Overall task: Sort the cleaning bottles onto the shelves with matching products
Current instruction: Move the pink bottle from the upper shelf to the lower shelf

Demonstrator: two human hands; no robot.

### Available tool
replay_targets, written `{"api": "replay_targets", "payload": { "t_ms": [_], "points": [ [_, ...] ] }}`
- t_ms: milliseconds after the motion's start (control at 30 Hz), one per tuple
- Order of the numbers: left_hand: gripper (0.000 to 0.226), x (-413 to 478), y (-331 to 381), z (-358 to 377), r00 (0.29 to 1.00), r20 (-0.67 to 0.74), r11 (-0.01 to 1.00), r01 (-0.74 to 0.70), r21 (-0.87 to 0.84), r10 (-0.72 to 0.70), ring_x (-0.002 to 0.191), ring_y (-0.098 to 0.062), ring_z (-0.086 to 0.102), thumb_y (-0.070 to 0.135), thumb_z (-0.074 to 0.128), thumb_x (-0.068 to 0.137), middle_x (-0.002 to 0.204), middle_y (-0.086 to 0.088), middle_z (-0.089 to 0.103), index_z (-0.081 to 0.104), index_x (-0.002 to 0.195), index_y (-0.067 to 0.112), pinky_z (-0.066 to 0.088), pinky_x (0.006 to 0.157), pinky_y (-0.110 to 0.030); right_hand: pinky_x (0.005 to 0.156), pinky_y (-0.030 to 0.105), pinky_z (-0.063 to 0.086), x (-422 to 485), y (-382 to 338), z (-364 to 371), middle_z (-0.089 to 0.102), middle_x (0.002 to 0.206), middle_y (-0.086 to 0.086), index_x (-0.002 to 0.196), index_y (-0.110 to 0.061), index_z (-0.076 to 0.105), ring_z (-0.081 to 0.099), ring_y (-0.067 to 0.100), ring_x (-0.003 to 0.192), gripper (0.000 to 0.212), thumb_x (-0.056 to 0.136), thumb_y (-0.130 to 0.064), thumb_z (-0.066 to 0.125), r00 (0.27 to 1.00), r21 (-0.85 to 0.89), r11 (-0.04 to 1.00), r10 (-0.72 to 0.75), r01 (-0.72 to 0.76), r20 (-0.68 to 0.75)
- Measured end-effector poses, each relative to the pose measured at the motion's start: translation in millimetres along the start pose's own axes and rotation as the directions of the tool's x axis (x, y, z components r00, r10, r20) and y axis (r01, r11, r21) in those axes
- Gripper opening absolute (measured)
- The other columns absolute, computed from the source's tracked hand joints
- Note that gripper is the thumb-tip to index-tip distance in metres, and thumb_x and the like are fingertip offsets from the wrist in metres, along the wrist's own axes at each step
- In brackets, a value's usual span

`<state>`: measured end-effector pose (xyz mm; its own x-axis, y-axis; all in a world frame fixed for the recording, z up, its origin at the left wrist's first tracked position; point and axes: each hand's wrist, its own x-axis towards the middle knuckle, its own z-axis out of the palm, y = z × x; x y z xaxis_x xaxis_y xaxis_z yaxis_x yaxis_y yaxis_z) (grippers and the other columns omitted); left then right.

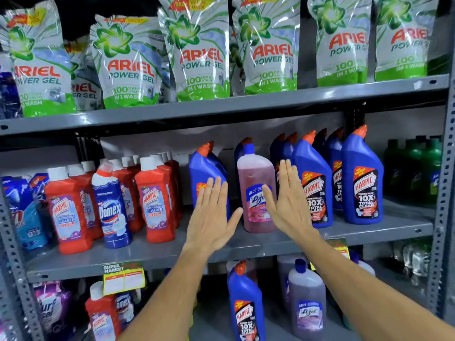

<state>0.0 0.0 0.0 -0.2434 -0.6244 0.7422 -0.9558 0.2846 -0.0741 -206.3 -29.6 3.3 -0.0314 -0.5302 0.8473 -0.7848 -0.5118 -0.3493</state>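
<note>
Six front-row white-and-green Ariel gel pouches (pixel 202 55) are being counted on the top shelf. One pink Lizol bottle (pixel 257 193), one blue-and-white Domex bottle (pixel 112 205) and three front-row blue Harpic bottles (pixel 363 178) are being counted on the middle shelf.

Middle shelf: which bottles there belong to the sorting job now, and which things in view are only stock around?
Job:
- pink Lizol bottle, misplaced among blue Harpic bottles
- Domex bottle, among red Harpic bottles
- left hand, right hand, both open

Just stock:
- Ariel pouches
- green bottles
</note>
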Motion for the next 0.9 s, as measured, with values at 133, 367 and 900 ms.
{"api": "replay_targets", "payload": {
  "t_ms": [133,367,900],
  "points": [
    [0.075,-38.7,7.3,32.4,0.967,0.256,0.999,0.029,-0.045,-0.016,0.149,-0.016,-0.012,0.057,0.025,0.099,0.164,-0.003,-0.006,0.004,0.155,0.012,-0.008,0.121,-0.035,0.128,0.037,0.013,-21.1,10.3,18.1,0.008,0.171,0.004,0.162,-0.012,0.005,0.007,0.017,0.158,0.081,0.103,-0.045,0.049,0.975,0.157,0.969,0.169,-0.191,0.142],
    [0.078,-70.0,10.7,61.9,0.912,0.41,1.0,0.003,0.02,-0.011,0.15,-0.018,0.006,0.052,-0.003,0.09,0.164,-0.006,0.014,0.013,0.154,0.011,-0.004,0.118,-0.031,0.119,0.038,0.029,-33.2,18.7,46.5,0.022,0.168,0.008,0.162,-0.014,0.002,0.03,0.024,0.152,0.104,0.09,-0.036,0.073,0.882,0.341,0.823,0.361,-0.454,0.305],
    [0.054,-68.3,10.9,67.4,0.92,0.386,0.997,0.075,-0.011,-0.065,0.147,-0.017,0.021,0.039,0.025,0.105,0.159,-0.003,0.029,0.026,0.152,0.014,0.014,0.12,-0.035,0.103,0.038,0.048,-32.5,32.7,63.4,0.051,0.139,0.008,0.157,-0.022,0.026,0.051,0.019,0.128,0.109,0.071,-0.039,0.09,0.887,0.366,0.81,0.386,-0.458,0.254]
  ]
}}
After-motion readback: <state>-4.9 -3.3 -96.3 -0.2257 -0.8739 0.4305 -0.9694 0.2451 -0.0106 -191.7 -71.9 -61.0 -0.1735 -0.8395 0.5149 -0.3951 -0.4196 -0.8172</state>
